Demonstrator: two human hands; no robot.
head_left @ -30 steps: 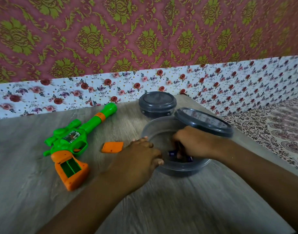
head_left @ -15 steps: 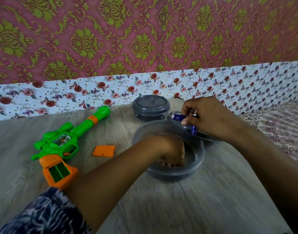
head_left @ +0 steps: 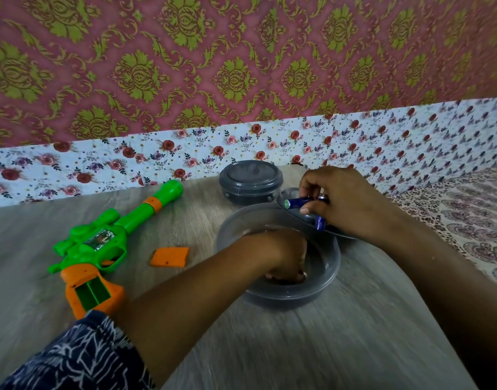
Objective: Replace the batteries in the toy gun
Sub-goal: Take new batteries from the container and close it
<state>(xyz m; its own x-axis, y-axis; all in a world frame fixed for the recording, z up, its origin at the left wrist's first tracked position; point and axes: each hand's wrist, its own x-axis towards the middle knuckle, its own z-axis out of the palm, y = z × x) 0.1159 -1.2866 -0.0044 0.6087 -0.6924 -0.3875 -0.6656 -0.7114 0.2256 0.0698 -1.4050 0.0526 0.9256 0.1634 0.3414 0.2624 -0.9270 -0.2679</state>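
Right now your right hand [head_left: 346, 204] is raised just above the far right rim of the open tub [head_left: 330, 266], fingers and thumb curled round blue batteries [head_left: 298, 203]: one lies roughly level, its end poking out to the left, and another shows below it, pointing down past your thumb. Under that hand a grey lid [head_left: 337, 233] leans on the tub's rim. Your left hand [head_left: 281, 257] is down inside the tub, knuckles up and fingers bent toward the bottom; the fingertips are blurred and partly hidden, so you cannot tell whether they hold anything. A patterned dark sleeve [head_left: 81, 356] covers that arm near the bottom edge. Well to the left, the gun [head_left: 101, 243] lies on its side on the table [head_left: 298, 347], green barrel pointing away toward the wall, orange grip nearest you with its battery bay open and showing green inside. The orange cover [head_left: 170, 257] lies flat on the table between the gun and the tub, touching neither. Behind the tub, near the flowered wall strip, a second tub [head_left: 250, 181] sits with its lid on.
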